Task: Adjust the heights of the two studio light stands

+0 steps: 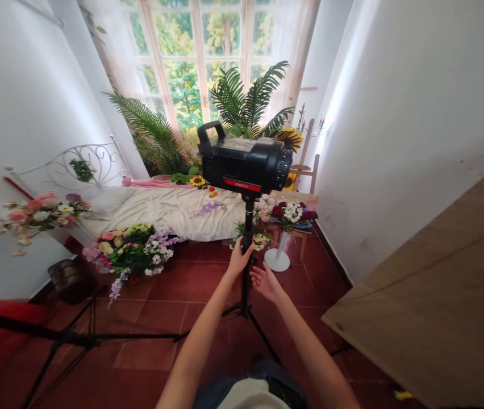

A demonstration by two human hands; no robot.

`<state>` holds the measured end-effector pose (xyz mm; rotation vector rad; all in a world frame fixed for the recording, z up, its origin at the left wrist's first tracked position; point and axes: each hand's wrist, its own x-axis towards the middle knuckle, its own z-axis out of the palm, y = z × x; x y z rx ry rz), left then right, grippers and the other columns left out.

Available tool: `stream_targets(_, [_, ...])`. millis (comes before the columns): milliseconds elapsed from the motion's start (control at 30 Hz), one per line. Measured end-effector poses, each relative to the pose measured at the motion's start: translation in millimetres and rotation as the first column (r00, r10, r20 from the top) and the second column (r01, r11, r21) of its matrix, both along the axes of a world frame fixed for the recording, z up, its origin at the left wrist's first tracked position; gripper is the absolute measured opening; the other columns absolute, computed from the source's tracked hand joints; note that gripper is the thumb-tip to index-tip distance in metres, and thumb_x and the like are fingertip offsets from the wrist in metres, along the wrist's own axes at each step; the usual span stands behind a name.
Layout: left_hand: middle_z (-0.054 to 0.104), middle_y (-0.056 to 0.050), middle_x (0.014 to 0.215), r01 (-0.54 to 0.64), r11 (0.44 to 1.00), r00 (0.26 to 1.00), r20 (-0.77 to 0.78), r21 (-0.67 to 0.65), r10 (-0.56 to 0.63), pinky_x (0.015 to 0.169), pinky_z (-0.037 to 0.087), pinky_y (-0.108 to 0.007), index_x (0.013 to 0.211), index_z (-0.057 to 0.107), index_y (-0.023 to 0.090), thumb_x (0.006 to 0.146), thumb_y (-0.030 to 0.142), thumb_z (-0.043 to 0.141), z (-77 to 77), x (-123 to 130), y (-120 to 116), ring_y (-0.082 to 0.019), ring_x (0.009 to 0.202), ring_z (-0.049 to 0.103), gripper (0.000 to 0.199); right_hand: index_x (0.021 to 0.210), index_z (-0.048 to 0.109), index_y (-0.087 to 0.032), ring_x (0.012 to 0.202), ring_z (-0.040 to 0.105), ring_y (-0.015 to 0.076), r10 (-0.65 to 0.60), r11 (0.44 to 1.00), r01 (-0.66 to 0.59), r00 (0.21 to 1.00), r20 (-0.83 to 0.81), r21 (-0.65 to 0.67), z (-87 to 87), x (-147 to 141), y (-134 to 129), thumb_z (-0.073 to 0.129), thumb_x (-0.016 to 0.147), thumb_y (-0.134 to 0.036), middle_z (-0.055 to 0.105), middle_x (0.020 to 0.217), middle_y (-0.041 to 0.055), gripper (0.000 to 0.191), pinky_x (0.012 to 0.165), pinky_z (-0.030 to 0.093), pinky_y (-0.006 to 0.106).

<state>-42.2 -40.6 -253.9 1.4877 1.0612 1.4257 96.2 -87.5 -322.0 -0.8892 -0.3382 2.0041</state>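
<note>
A black studio light (pixel 242 162) with a red label and a top handle sits on a black light stand (pixel 245 287). My left hand (pixel 241 257) is wrapped round the stand's upper pole, a little below the light. Just right of the pole and slightly lower, my right hand (pixel 266 281) has its fingers apart, palm turned up, with nothing in it. The lamp's front end points to the right. The stand's legs spread over the red tiled floor (pixel 165 307).
A bed (pixel 174 210) with a white cover stands beyond the light, before a window. Flower bunches (pixel 129 253) are at its near side. Another black stand (pixel 75 338) spreads its legs at lower left. A brown board (pixel 433 289) juts in from the right.
</note>
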Motion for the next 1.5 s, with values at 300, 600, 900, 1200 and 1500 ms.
stream_targets(300, [0.065, -0.004, 0.07, -0.145, 0.981, 0.983, 0.092, -0.133, 0.158, 0.067, 0.048, -0.027, 0.073, 0.061, 0.015, 0.064, 0.041, 0.071, 12.6, 46, 30, -0.015, 0.067, 0.061, 0.03, 0.075, 0.054, -0.017, 0.059, 0.06, 0.0106, 0.118, 0.993, -0.113, 0.98, -0.158, 0.041, 6.9, 5, 29, 0.047, 0.088, -0.047, 0.066, 0.072, 0.0031, 0.033, 0.054, 0.046, 0.021])
stream_targets(600, [0.061, -0.002, 0.066, -0.325, 0.938, 0.935, 0.11, -0.125, 0.338, 0.069, 0.049, -0.026, 0.069, 0.058, 0.015, 0.058, 0.037, 0.074, -2.3, 58, 38, -0.015, 0.07, 0.06, 0.029, 0.054, 0.037, -0.02, 0.044, 0.044, 0.0074, 0.232, 0.973, -0.205, 0.877, -0.421, 0.111, 14.1, 8, 27, 0.047, 0.089, -0.043, 0.047, 0.047, -0.0047, 0.043, 0.044, 0.037, 0.018])
stream_targets(900, [0.062, -0.005, 0.07, -0.316, 0.947, 0.939, 0.121, -0.065, 0.322, 0.073, 0.05, -0.029, 0.073, 0.059, 0.015, 0.06, 0.041, 0.072, -11.0, 58, 40, -0.015, 0.072, 0.059, 0.032, 0.051, 0.028, -0.022, 0.036, 0.029, 0.0061, 0.043, 0.985, 0.028, 0.912, -0.407, 0.168, 18.7, -4, 19, 0.047, 0.088, -0.027, 0.032, 0.039, -0.0085, 0.043, 0.037, 0.028, 0.015])
stream_targets(1200, [0.062, -0.004, 0.07, -0.277, 0.957, 0.957, 0.066, -0.087, 0.283, 0.065, 0.048, -0.027, 0.073, 0.06, 0.014, 0.06, 0.04, 0.071, -11.6, 54, 39, -0.014, 0.065, 0.058, 0.031, 0.055, 0.033, -0.023, 0.039, 0.025, 0.0073, -0.239, 0.846, -0.019, 0.879, 0.412, 0.533, 16.2, 3, 36, 0.063, 0.066, -0.021, 0.026, 0.041, -0.0103, 0.032, 0.04, 0.019, 0.02])
stream_targets(1500, [0.06, -0.002, 0.069, -0.245, 0.965, 0.964, 0.081, -0.093, 0.252, 0.063, 0.045, -0.025, 0.071, 0.06, 0.014, 0.063, 0.039, 0.069, -15.5, 52, 43, -0.012, 0.062, 0.056, 0.028, 0.057, 0.036, -0.023, 0.053, 0.037, 0.0119, -0.382, 0.756, -0.247, 0.586, 0.715, 0.606, 15.8, 24, 31, 0.069, 0.064, -0.036, 0.038, 0.05, -0.0059, 0.036, 0.05, 0.024, 0.023])
